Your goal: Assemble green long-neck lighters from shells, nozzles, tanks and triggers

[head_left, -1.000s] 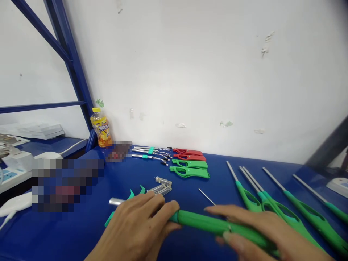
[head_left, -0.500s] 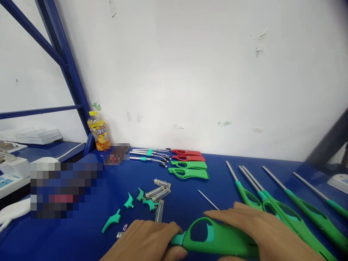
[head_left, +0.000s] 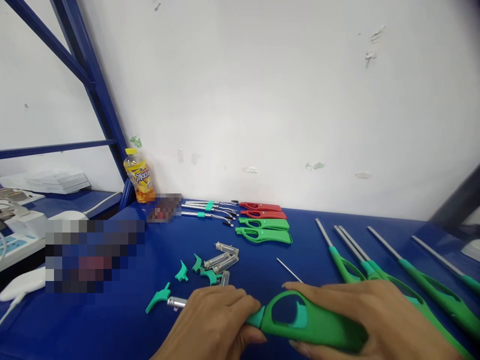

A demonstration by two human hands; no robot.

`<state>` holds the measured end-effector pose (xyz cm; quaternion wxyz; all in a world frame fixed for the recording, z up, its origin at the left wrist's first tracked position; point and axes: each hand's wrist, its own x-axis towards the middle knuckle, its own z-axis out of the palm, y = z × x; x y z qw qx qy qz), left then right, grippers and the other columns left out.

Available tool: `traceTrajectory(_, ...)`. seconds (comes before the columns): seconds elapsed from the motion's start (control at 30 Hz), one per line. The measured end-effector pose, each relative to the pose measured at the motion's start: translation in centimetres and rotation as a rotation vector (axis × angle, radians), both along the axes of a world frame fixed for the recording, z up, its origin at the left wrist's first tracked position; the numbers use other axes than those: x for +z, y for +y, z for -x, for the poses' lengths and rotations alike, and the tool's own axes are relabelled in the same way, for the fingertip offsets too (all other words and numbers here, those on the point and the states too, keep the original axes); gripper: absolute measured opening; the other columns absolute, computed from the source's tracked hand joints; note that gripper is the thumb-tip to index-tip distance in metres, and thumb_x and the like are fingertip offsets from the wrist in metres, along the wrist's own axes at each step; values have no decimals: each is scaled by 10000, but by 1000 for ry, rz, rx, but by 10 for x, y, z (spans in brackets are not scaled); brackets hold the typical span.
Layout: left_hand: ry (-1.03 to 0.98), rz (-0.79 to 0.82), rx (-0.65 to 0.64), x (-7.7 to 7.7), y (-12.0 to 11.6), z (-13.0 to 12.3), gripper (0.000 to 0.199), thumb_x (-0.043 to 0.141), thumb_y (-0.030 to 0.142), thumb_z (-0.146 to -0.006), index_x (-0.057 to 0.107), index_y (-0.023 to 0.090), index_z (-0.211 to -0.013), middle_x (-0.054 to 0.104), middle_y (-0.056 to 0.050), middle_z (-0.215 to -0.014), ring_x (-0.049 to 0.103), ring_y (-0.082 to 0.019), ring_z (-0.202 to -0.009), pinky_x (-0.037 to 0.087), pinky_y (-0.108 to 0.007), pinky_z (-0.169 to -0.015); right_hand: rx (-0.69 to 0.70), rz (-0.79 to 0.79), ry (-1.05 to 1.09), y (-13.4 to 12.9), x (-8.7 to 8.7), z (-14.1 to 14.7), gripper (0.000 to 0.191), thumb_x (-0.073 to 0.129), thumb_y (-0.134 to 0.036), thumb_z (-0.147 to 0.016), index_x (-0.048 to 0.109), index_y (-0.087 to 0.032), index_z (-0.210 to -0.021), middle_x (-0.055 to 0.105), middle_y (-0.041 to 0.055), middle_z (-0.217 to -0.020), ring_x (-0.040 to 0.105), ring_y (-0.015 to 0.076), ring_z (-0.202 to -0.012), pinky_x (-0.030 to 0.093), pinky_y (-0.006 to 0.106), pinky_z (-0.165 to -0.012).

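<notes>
A green long-neck lighter (head_left: 318, 327) lies sideways between my two hands near the front of the table. My left hand (head_left: 212, 322) is closed around its neck at the teal collar, and the end of its metal tube (head_left: 176, 302) sticks out on the left. Around the handle my right hand (head_left: 378, 315) is closed, thumb below and fingers above. A teal trigger (head_left: 301, 315) shows inside the handle's loop. Just beyond the right fingers lies a thin metal rod (head_left: 288, 269). Loose teal triggers (head_left: 182, 271) and clear fuel tanks (head_left: 217, 261) lie past my left hand.
Several green lighters with metal necks (head_left: 401, 285) lie at the right. Red handle shells (head_left: 262, 214), green handle shells (head_left: 268, 235) and wired metal tubes (head_left: 204, 214) lie near the wall. A drink bottle (head_left: 139, 177) stands at the back left, beside a blue frame post (head_left: 95, 105).
The lighter has turned a little in my hands and shifted slightly right. Its metal tube end now shows more clearly left of my left hand. The whole view has shifted slightly.
</notes>
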<state>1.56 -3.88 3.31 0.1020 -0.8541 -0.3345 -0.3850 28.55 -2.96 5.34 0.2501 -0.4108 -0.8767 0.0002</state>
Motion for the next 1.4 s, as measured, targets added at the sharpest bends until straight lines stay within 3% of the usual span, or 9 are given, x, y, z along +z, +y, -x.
traceTrajectory(0.23, 11, -171, 60, -4, 9, -12, 403, 261, 316, -1193, 599, 224, -995, 777, -10, -800, 763, -166, -651, 563, -300, -571, -111, 410, -38, -1, 20, 16, 113, 774, -453, -921, 805, -356, -970, 788, -61, -760, 723, 201, -620, 479, 278, -559)
traceTrajectory(0.4, 38, -225, 53, -6, 15, -15, 376, 260, 234, -1184, 582, 217, -990, 772, -9, -787, 760, -168, -640, 545, -314, -528, -153, 500, -79, -1, 29, 21, 174, 751, -479, -935, 773, -328, -851, 767, -61, -755, 696, 204, -683, 430, 275, -586)
traceTrajectory(0.57, 68, -256, 32, -5, 13, -12, 341, 275, 189, -1172, 586, 195, -1031, 768, -1, -783, 761, -169, -638, 549, -318, -515, -229, 376, -25, -3, 29, 19, 302, 860, -489, -822, 856, -327, -1077, 824, -12, -876, 732, 222, -690, 451, 262, -534)
traceTrajectory(0.8, 135, -244, 66, 0, 9, -6, 289, 310, 179, -1156, 595, 163, -1114, 759, -20, -803, 761, -183, -663, 591, -314, -575, -68, 247, -7, 3, 22, 22, 45, 834, -371, -887, 818, -334, -906, 785, -63, -745, 748, 211, -644, 498, 258, -526)
traceTrajectory(0.93, 119, -229, 78, -4, 11, -13, 263, 332, 209, -1163, 592, 175, -1135, 736, 16, -769, 738, -158, -622, 591, -288, -575, -76, 17, 50, 3, 13, 10, 453, 927, -391, -812, 795, -418, -1244, 851, -64, -939, 824, 240, -752, 618, 292, -647)
traceTrajectory(1.07, 86, -138, 96, -11, 8, -18, 342, 263, 357, -1190, 568, 204, -1207, 792, -4, -895, 787, -167, -710, 617, -290, -630, -68, -245, -44, 2, 12, 1, 625, 1010, -303, -666, 782, -356, -1245, 836, -72, -860, 800, 232, -655, 596, 328, -595)
traceTrajectory(1.17, 129, -40, 123, -14, 6, -14, 434, 184, 430, -1192, 538, 203, -1303, 814, -28, -994, 811, -181, -782, 606, -293, -640, -35, -366, -71, 3, 15, 5, 721, 1026, -161, -535, 772, -309, -1193, 811, -89, -836, 777, 222, -659, 591, 392, -757)
traceTrajectory(1.3, 203, 73, 60, -18, 11, -9, 175, 379, 205, -1145, 528, 245, -1062, 739, 40, -799, 740, -179, -606, 504, -298, -521, -35, -389, -61, 4, 12, 16, 719, 1024, -161, -552, 756, -295, -1205, 785, -95, -804, 743, 191, -634, 551, 388, -773)
traceTrajectory(1.4, 225, 72, 89, -21, 16, -10, 260, 515, 4, -926, 491, 252, -1002, 715, 31, -800, 730, -218, -639, 516, -313, -578, -81, -379, -99, 3, 6, 20, 668, 1038, -268, -595, 773, -248, -1208, 771, -57, -744, 731, 210, -584, 511, 352, -608)
